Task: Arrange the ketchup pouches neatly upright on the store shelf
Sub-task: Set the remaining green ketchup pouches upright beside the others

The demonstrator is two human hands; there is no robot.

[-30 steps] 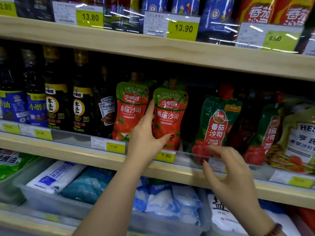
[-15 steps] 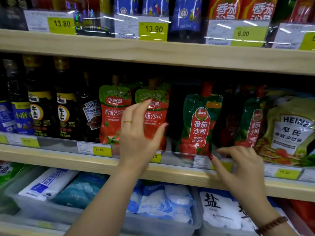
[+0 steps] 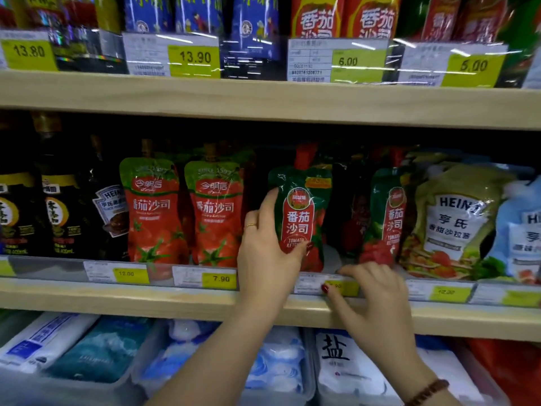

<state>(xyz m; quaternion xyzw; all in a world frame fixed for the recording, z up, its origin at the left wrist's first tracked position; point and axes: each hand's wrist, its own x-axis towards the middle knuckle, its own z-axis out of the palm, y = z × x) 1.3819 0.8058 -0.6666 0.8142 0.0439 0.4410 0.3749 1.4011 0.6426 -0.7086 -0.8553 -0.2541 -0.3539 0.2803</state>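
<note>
1. Gripping a dark green ketchup pouch (image 3: 304,206), the left hand (image 3: 268,253) lays its fingers along the pouch's left edge and curls its thumb across the lower front; the pouch stands about upright on the shelf (image 3: 175,300), red cap on top, its base behind the clear rail (image 3: 58,268).
2. Just below and to the right of the left hand sits the right hand (image 3: 377,291); its fingers bend over the rail's top edge and its thumb tip touches a yellow price label (image 3: 344,287); whether it pinches the rail or only rests there I cannot tell; it has no pouch.
3. Just left of the left hand, two red ketchup pouches (image 3: 153,212) stand upright side by side, near each other.
4. Above the right hand's fingers stands a second green pouch (image 3: 386,218); a salad dressing pouch (image 3: 456,218) is beside it, further right.
5. Well left of both hands are dark bottles (image 3: 58,212); beneath the wrists lie salt bags (image 3: 345,367).
</note>
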